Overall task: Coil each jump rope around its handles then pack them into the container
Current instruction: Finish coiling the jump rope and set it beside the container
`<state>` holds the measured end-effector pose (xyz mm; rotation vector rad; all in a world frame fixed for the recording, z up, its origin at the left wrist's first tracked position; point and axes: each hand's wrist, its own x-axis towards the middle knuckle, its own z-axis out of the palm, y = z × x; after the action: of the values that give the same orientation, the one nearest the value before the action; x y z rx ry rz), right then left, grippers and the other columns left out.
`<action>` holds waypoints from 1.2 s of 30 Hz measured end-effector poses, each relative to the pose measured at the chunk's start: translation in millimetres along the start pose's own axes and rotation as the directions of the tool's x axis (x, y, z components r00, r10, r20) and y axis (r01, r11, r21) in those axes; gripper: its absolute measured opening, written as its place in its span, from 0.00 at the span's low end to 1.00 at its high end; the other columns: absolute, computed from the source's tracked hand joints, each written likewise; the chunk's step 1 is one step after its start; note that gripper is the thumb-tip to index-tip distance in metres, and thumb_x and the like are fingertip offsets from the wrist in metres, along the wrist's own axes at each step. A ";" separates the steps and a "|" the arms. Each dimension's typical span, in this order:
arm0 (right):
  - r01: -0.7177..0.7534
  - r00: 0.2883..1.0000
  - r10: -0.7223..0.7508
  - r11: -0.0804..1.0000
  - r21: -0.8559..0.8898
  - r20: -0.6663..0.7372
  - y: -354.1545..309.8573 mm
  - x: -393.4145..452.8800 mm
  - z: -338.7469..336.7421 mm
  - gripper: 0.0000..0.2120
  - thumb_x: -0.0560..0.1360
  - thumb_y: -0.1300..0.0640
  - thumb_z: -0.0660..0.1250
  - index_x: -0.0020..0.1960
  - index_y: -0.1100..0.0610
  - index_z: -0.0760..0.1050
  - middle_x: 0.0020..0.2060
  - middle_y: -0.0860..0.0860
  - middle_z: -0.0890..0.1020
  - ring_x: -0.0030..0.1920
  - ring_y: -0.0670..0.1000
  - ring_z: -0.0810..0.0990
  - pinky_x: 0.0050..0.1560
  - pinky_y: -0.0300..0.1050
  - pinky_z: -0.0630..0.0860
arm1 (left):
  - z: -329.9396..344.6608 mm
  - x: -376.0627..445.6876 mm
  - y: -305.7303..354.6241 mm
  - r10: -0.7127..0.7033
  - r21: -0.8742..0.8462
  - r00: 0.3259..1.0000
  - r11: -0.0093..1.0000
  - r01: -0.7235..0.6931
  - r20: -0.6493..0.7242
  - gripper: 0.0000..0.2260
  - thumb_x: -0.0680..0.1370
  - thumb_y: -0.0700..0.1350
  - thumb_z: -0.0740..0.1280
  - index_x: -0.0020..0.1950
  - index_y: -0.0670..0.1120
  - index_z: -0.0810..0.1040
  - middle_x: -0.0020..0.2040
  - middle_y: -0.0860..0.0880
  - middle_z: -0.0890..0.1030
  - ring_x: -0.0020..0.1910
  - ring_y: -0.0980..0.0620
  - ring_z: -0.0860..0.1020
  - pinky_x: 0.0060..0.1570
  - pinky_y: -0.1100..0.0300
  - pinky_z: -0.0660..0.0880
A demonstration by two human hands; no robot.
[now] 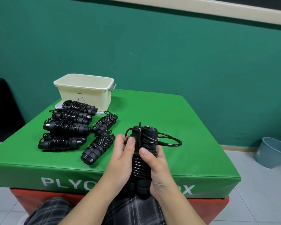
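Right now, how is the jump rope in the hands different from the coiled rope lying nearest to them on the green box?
The rope in the hands stands upright, gripped by the left hand and right hand; the nearest coiled rope lies untouched on the green box. The held rope has loose loops sticking out; the lying one is wound tight. Both are black.

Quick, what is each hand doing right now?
Left hand: grips the jump rope bundle, thumb pressed near its top.
Right hand: wrapped round the same jump rope, thumb on the coils.
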<state>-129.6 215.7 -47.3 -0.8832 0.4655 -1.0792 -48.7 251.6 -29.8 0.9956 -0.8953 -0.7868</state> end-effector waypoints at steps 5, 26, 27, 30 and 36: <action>0.190 0.979 -0.199 0.966 -0.177 -0.036 -0.6 0.7 4.1 0.38 0.57 0.61 0.78 0.64 0.55 0.69 0.46 0.50 0.85 0.48 0.48 0.83 0.48 0.40 0.78 | 3.7 -1.6 -3.3 0.041 0.139 0.982 0.990 -0.015 -0.187 0.10 0.81 0.46 0.55 0.44 0.42 0.66 0.37 0.50 0.70 0.31 0.67 0.70 0.34 0.74 0.68; 0.407 0.910 -0.380 0.744 -0.530 0.166 4.1 -10.9 -2.6 0.26 0.74 0.55 0.68 0.68 0.43 0.64 0.64 0.30 0.72 0.66 0.36 0.70 0.61 0.27 0.65 | -34.1 28.0 3.9 0.188 0.659 0.982 0.736 -0.155 0.021 0.27 0.71 0.72 0.50 0.41 0.48 0.67 0.38 0.52 0.72 0.37 0.58 0.69 0.38 0.59 0.65; 0.415 0.907 -0.381 0.737 -0.533 0.179 4.9 -11.3 -2.5 0.26 0.73 0.53 0.68 0.68 0.42 0.65 0.65 0.33 0.73 0.67 0.38 0.70 0.63 0.29 0.66 | -35.8 31.9 7.1 0.132 0.654 0.990 0.745 -0.130 0.047 0.29 0.72 0.72 0.52 0.40 0.45 0.66 0.36 0.52 0.71 0.34 0.57 0.68 0.36 0.59 0.65; 0.430 0.898 -0.404 0.731 -0.530 0.171 7.7 -10.8 -4.1 0.26 0.73 0.52 0.68 0.68 0.40 0.67 0.65 0.37 0.74 0.68 0.42 0.70 0.64 0.32 0.67 | -39.5 38.1 14.8 0.088 0.690 0.985 0.705 -0.165 0.146 0.27 0.74 0.68 0.54 0.37 0.44 0.67 0.30 0.54 0.67 0.29 0.58 0.65 0.33 0.56 0.63; 0.474 0.857 -0.492 0.631 -0.614 0.156 10.4 -12.9 4.5 0.21 0.71 0.45 0.65 0.61 0.27 0.69 0.59 0.33 0.76 0.63 0.39 0.73 0.63 0.34 0.69 | -45.4 15.1 22.4 0.414 0.632 0.873 0.610 -0.477 0.259 0.20 0.77 0.59 0.57 0.33 0.46 0.62 0.27 0.51 0.64 0.26 0.57 0.62 0.28 0.59 0.61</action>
<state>-126.0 231.0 -54.2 -1.6781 0.6565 -1.4592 1.6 262.2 -17.4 1.2971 -1.5034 -0.0303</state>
